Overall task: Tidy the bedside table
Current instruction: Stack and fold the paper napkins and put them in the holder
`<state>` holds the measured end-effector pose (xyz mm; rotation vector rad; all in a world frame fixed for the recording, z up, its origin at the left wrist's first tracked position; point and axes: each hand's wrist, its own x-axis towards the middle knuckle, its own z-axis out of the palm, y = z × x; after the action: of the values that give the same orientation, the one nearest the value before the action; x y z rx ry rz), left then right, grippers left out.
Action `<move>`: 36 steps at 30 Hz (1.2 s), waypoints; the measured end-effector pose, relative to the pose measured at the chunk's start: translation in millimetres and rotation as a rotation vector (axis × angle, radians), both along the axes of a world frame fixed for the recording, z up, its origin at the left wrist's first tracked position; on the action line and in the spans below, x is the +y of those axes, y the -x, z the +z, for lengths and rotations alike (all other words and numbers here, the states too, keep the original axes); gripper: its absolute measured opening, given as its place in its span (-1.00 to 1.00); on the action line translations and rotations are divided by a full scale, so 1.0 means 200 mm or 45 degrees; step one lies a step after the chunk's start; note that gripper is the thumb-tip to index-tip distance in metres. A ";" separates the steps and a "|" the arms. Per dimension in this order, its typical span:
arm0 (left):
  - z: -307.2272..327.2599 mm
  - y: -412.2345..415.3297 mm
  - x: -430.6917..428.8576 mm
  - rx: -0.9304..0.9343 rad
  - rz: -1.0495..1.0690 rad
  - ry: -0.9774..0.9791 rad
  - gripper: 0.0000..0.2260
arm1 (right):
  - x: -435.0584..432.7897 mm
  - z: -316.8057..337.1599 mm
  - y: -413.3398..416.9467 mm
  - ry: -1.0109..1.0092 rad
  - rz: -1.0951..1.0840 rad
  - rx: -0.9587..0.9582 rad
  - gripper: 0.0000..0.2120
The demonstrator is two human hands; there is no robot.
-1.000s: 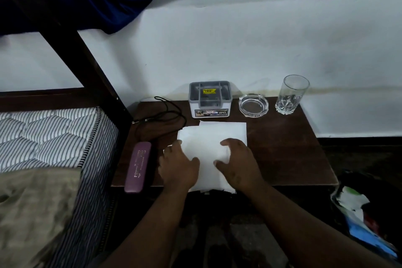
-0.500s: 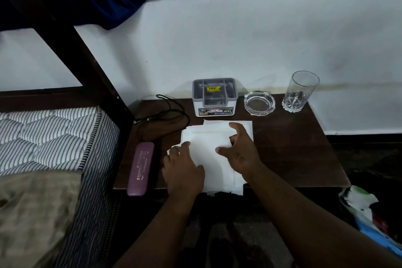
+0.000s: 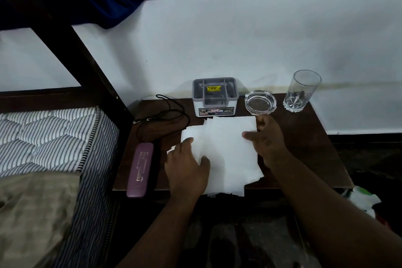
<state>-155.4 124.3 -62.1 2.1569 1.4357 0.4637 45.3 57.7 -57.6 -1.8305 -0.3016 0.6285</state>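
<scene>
Head view looks down on the bedside table (image 3: 304,148), where a loose pile of white papers (image 3: 228,150) lies in the middle, its near edge hanging just over the table's front. The left hand (image 3: 187,169) rests flat on the pile's left part, fingers straight and together, probably to pin the sheets so they do not slide. The right hand (image 3: 269,141) sits at the pile's right edge, thumb laid over the top sheet and forefinger along the side; whether the other fingers hook under cannot be told. That looks like squaring the fanned sheets into one stack. Behind the papers a grey box (image 3: 214,97), glass ashtray (image 3: 260,102) and tumbler (image 3: 301,91) stand in a row by the wall, while a purple case (image 3: 140,169) and black cable (image 3: 171,113) lie to the left
</scene>
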 end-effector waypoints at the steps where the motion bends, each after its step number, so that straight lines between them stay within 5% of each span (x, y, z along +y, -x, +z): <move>1: 0.00 -0.01 0.00 0.029 -0.037 -0.025 -0.42 | 0.01 -0.02 0.00 0.029 0.004 -0.024 -0.49; 14: -0.05 -0.06 -0.05 0.152 -0.294 0.000 -0.38 | 0.04 -0.10 0.01 0.155 0.109 -0.247 -0.49; 20: -0.06 -0.05 -0.05 0.221 -0.311 -0.019 -0.41 | 0.03 -0.09 -0.02 0.372 0.091 -0.594 -0.35; 27: -0.07 -0.05 -0.05 0.238 -0.317 -0.019 -0.41 | 0.07 -0.13 -0.01 0.251 0.129 -0.336 -0.15; 36: -0.06 -0.05 -0.05 0.227 -0.309 -0.027 -0.42 | 0.11 -0.15 -0.05 0.131 0.043 -0.235 -0.22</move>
<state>-145.0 115.3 -74.3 2.4013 1.2389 0.2030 55.9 78.9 -87.9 -1.9905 -0.4302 0.5064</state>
